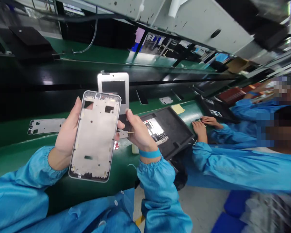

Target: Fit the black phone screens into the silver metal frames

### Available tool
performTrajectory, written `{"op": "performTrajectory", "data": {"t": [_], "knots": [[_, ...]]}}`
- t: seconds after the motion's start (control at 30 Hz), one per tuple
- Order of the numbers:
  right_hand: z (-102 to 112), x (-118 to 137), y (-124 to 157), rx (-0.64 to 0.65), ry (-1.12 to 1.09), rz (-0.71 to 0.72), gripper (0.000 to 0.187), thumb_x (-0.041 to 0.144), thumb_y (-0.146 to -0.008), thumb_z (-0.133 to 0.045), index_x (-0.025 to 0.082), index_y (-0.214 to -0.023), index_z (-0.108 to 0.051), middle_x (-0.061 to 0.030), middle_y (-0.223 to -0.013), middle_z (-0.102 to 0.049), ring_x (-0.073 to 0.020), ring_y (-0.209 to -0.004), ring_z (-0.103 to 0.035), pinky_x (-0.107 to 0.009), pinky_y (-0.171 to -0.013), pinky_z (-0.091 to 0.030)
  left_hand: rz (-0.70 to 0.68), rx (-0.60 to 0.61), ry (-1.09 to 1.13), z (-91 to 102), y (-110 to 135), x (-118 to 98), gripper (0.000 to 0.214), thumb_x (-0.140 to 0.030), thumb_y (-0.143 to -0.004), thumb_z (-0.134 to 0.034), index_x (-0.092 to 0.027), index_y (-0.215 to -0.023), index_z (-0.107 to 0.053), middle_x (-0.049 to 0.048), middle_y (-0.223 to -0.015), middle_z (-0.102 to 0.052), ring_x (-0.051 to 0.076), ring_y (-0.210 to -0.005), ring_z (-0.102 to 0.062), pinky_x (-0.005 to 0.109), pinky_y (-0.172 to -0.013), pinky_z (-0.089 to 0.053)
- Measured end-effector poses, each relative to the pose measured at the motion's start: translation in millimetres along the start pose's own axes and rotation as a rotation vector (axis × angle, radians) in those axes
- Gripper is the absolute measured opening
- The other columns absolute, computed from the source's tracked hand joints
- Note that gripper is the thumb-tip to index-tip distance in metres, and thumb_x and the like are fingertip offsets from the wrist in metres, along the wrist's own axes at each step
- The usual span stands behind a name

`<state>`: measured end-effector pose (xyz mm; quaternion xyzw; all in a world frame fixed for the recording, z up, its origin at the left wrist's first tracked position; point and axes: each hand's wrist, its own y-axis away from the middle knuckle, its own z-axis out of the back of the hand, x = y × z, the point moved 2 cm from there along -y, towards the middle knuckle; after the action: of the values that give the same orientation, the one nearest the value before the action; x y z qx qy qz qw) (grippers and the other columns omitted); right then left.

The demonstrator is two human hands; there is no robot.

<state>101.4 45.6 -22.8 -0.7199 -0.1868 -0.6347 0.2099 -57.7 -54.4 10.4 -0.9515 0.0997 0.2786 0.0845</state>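
Observation:
A phone middle frame (94, 136), pale metal with a dark rim and small cut-outs, stands tilted toward me in my left hand (66, 139). That hand is closed around it, thumb along the left edge, other fingers mostly hidden behind. Just right of the frame is my right hand (142, 132), curled with the thumb up. A thin pointed metallic piece (123, 133) shows by its fingers; its kind is unclear. Behind the frame appears a white-bordered panel (125, 89) with a dark window. Its lower edge meets my right thumb in view; I cannot tell whether they touch.
Another phone frame (47, 125) lies on the green bench (12, 145) at left. A black tray (179, 126) with metallic parts sits right, beside a yellow pad (177, 108). More parts (166, 100) lie along the dark conveyor (70, 76). A co-worker's hands (201, 127) work farther right.

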Motion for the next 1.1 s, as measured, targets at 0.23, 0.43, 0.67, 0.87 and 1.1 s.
{"op": "performTrajectory", "data": {"t": [0.23,0.43,0.67,0.87,1.1], "knots": [[-11,-9,-4,0.054,-0.157,-0.060,0.042,0.062,-0.083,-0.079,0.022,-0.080,-0.065,0.0015,-0.078,-0.068,-0.0150,-0.064,-0.068,-0.030,-0.061,-0.063,0.025,-0.045,-0.005,10.1,-8,-5,0.075,-0.063,-0.111,-0.014,-0.009,-0.162,-0.031,0.0188,-0.109,-0.078,0.030,-0.089,-0.080,0.038,-0.071,-0.066],[19,-7,28,-0.172,-0.079,0.008,0.057,0.066,-0.096,-0.053,0.023,-0.130,-0.067,-0.0118,-0.118,-0.077,-0.0275,-0.093,-0.075,-0.051,-0.082,-0.066,-0.046,0.008,0.118,7.5,-5,-9,0.086,-0.071,-0.108,-0.016,-0.005,-0.151,-0.049,0.0176,-0.111,-0.077,0.027,-0.090,-0.078,0.038,-0.071,-0.067],[23,13,71,-0.199,-0.137,0.108,0.060,0.067,-0.104,-0.037,0.028,-0.137,-0.068,-0.0140,-0.117,-0.074,-0.0304,-0.093,-0.075,-0.054,-0.082,-0.066,-0.094,-0.006,0.034,7.6,-4,-11,0.086,-0.070,-0.109,-0.016,-0.004,-0.144,-0.060,0.0166,-0.112,-0.077,0.025,-0.089,-0.075,0.037,-0.071,-0.066],[4,9,79,-0.142,0.086,0.256,0.054,0.062,-0.096,-0.068,0.036,-0.143,-0.060,-0.0099,-0.136,-0.064,-0.0317,-0.117,-0.072,-0.055,-0.096,-0.064,-0.399,-0.231,-0.156,18.3,-26,1,0.070,-0.064,-0.111,-0.024,-0.013,-0.150,-0.052,0.0166,-0.122,-0.075,0.023,-0.087,-0.076,0.037,-0.077,-0.065],[18,-3,88,-0.088,0.436,0.379,0.071,0.052,-0.096,-0.073,0.037,-0.160,-0.046,-0.0142,-0.147,-0.053,-0.0319,-0.118,-0.072,-0.053,-0.099,-0.064,-0.479,-0.185,-0.251,27.2,-26,-3,0.070,-0.064,-0.103,-0.054,-0.025,-0.160,-0.043,0.0126,-0.127,-0.074,0.025,-0.099,-0.077,0.042,-0.089,-0.065]]}}
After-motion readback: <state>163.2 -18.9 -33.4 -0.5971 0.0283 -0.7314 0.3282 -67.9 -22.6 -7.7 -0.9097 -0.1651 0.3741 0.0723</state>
